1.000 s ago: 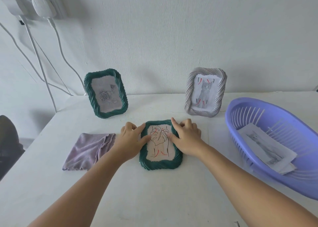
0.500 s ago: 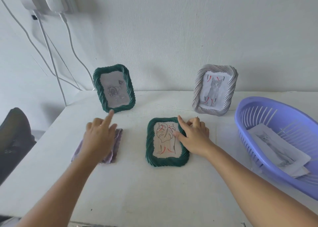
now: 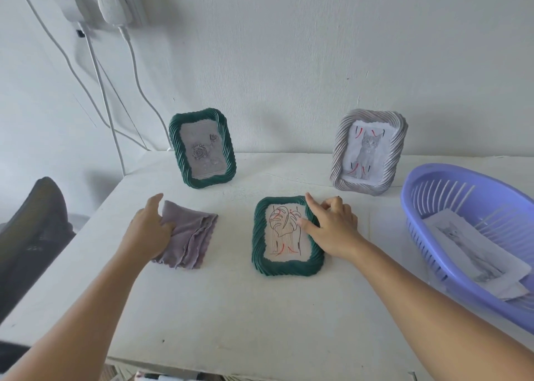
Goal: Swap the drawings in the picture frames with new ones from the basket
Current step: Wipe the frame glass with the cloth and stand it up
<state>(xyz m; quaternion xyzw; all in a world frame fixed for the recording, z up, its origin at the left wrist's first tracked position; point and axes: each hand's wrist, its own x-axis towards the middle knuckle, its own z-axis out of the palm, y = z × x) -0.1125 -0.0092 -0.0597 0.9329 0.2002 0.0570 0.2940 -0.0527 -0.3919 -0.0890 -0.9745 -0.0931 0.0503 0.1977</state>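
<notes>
Green rope-edged picture frame point(image 3: 287, 237) lies flat, long axis running away from the person; right hand point(image 3: 332, 227) presses its right edge, fingers loosely extended; left hand point(image 3: 148, 230) grips folded lilac cloth point(image 3: 189, 237) well apart leftward.

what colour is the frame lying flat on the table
Dark green, with a twisted rope pattern; head view.

This looks like a room in a home, with a plain white table point(image 3: 260, 317) pushed against a bare white wall point(image 3: 318, 48), chargers point(image 3: 114, 3) plugged into a wall socket with white cables point(image 3: 101, 97) hanging down, and a dark mesh chair point(image 3: 31, 236) at the left.
</notes>
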